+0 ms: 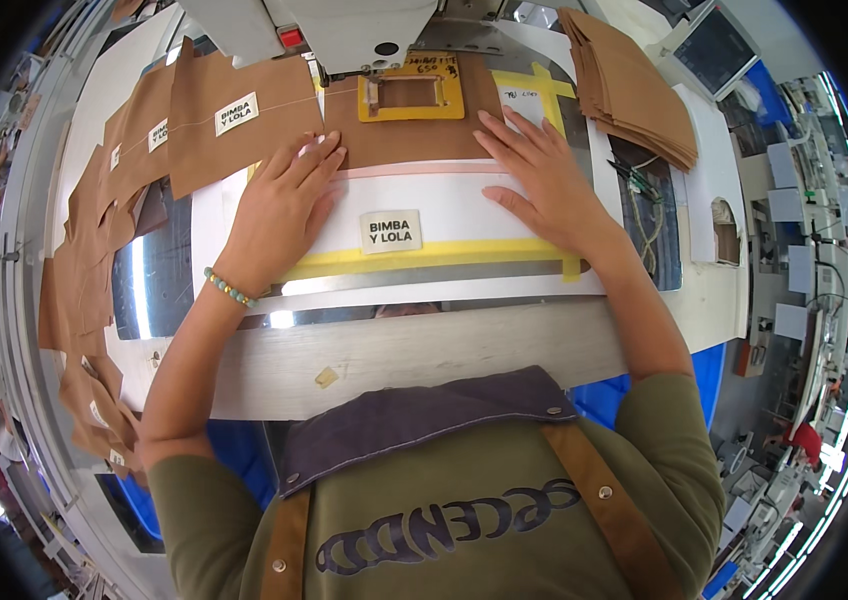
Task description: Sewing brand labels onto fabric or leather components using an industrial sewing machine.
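Note:
Under the sewing machine head [359,30] lies a brown fabric panel [399,142]. A yellow frame [369,104] with a rectangular opening sits on the panel. My left hand [287,205] rests palm down at its lower left corner, fingers stretched forward. On the opposite side my right hand [542,180] lies flat with fingers spread, its fingertips at the panel's right edge. Both hands are open and hold nothing. Between them, on a white sheet [319,237] edged with yellow tape [464,252], lies a small pale label [391,231] with dark print.
Brown pieces with pale labels [234,115] spread along the left side and hang off the table. A stack of brown pieces [629,90] stands at the far right, near scissors [636,180] and a screen [712,48]. A small beige scrap [327,377] lies near the table's front edge.

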`<act>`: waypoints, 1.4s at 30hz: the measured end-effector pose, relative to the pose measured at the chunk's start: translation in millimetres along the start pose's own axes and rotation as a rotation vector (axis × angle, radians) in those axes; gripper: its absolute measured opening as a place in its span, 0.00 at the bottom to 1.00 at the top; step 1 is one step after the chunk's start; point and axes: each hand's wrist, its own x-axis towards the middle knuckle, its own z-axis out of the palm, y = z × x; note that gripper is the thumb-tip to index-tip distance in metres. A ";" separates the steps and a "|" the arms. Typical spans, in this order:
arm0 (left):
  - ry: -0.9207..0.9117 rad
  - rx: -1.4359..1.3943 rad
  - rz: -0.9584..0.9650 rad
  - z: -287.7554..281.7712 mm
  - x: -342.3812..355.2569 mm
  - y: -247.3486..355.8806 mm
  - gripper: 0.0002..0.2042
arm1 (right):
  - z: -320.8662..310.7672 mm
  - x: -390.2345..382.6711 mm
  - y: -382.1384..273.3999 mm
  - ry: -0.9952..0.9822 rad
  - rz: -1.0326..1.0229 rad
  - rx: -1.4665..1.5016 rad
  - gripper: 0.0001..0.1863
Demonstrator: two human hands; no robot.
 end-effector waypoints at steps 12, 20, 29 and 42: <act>-0.027 -0.084 -0.096 -4.5 -7.7 6.1 0.24 | 2.8 -1.7 -3.9 -0.026 -0.014 -0.003 0.37; -0.065 -0.039 -0.105 -5.0 -15.8 -5.5 0.24 | 0.1 -0.4 -3.6 -0.028 -0.025 0.041 0.37; -0.001 -0.130 -0.109 -8.7 -11.6 2.5 0.28 | -5.4 -16.0 4.9 0.068 0.011 0.072 0.34; -0.159 -0.115 -0.148 -8.9 -13.1 1.5 0.30 | 0.7 -15.9 6.2 0.044 -0.052 0.061 0.32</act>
